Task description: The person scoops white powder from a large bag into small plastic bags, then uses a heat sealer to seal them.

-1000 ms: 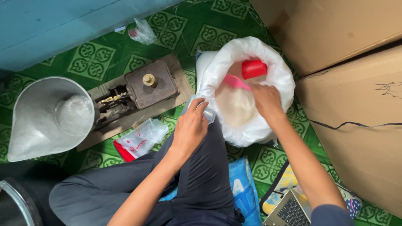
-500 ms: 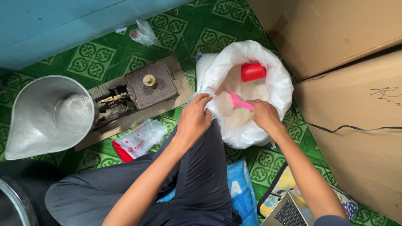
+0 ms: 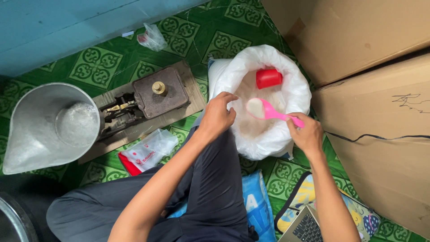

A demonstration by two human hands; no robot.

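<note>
white sack [image 3: 293, 96] centre | red-white packets [image 3: 148, 154] floor | brown cartons [image 3: 358, 36] right

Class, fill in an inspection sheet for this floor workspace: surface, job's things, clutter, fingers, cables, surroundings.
Surface: green patterned floor.
Job's things: white sack of white grains, open; pink scoop, loaded, over it; red cup inside.
Clutter: plastic packets, crumpled bag.
Fingers: right hand grips the scoop handle; left hand pinches a small clear bag, barely visible.
Cables: black cable on a cardboard box.
Surroundings: balance scale, metal pan, laptop.
</note>
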